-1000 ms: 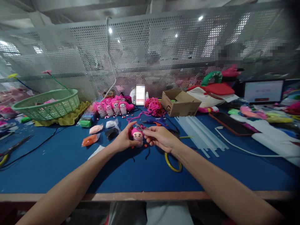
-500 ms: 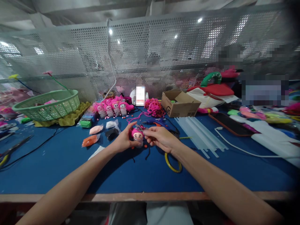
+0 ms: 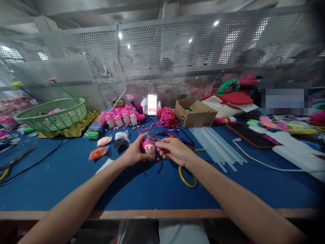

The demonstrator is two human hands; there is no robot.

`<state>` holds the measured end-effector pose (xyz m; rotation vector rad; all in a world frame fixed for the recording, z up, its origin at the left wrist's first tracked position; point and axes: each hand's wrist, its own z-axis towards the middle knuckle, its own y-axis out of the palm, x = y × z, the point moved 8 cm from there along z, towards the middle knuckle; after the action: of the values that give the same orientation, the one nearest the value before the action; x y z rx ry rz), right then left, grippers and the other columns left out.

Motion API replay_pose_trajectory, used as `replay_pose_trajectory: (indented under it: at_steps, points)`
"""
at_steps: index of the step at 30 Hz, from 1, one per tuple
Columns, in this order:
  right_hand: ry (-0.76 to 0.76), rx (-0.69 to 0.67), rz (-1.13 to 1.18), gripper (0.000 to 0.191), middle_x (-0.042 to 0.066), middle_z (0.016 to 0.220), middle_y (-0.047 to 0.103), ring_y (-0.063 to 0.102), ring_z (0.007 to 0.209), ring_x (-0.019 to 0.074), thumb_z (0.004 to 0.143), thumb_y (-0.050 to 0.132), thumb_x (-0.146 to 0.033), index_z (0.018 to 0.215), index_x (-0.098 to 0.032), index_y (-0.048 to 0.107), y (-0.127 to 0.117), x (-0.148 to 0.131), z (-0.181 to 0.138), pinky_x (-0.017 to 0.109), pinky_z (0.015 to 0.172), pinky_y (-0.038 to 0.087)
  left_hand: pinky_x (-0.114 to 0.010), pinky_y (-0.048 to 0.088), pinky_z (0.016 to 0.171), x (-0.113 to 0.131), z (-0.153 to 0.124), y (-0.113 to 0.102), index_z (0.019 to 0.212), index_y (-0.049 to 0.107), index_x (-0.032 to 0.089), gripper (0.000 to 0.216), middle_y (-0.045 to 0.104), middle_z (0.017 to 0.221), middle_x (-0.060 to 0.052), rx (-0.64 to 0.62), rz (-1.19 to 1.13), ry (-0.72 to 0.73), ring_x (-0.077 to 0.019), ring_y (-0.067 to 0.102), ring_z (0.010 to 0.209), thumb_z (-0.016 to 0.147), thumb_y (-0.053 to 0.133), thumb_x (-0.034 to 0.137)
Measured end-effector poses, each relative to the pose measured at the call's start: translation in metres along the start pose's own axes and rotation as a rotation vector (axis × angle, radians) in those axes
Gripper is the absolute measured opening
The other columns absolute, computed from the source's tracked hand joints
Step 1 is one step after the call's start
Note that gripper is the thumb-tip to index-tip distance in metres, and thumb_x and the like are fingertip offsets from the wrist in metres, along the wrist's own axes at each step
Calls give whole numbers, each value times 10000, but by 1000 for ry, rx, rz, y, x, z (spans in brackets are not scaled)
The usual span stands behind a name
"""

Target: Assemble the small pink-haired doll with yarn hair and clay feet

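A small doll with a pink head covering and a pale face stands upright on the table, facing me. My left hand grips it from the left, its thumb low on the body and its fingers up beside the head. From the right, my right hand pinches a small greyish, metal-looking piece at the top of the head. The fingers partly hide this piece, and its kind is unclear. Tiny orange bits and short dark strands lie close to the doll's base.
Behind stand several similar pink dolls, pink yarn, a blue glue gun and a cardboard box. Translucent sticks and a yellow loop handle lie right. Clay packets, a green basket and scissors are left.
My left index finger has lowered slightly at the doll's head. Both hands otherwise keep their place, and the doll has barely moved.
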<state>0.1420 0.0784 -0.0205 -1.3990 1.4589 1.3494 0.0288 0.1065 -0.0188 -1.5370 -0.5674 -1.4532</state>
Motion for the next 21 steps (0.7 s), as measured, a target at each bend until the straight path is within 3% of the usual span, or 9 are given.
replay_pose_trajectory:
  at_steps: [9, 15, 17, 21]
  points:
    - [-5, 32, 27, 128, -26, 570, 550, 536, 415, 63, 754, 586, -241, 696, -153, 512, -6, -4, -4, 148, 338, 418, -307, 483, 644, 4, -4, 5, 1323, 155, 218, 970, 552, 979, -67, -68, -11, -33, -159, 571, 753, 541, 728, 219]
    - [3, 16, 1, 132, -26, 528, 540, 531, 417, 65, 759, 574, -221, 674, -153, 499, -3, -3, -4, 146, 353, 427, -359, 383, 883, 33, -6, -12, 1284, 291, 213, 796, 499, 1114, -101, 117, 105, 96, -206, 501, 1017, 602, 692, 298]
    - [-3, 25, -16, 132, -28, 525, 534, 525, 421, 65, 748, 579, -206, 657, -152, 499, -2, -3, -5, 149, 355, 423, -352, 385, 869, 39, -3, -12, 1272, 310, 198, 754, 519, 1076, -94, 153, 104, 96, -203, 504, 1004, 622, 675, 310]
    - [-35, 63, -56, 112, -19, 586, 538, 533, 480, 80, 732, 580, -222, 671, -159, 510, -6, -5, -5, 170, 375, 418, -308, 438, 694, 41, 5, -4, 1260, 310, 153, 732, 543, 993, -93, 159, 58, 41, -170, 545, 807, 637, 650, 333]
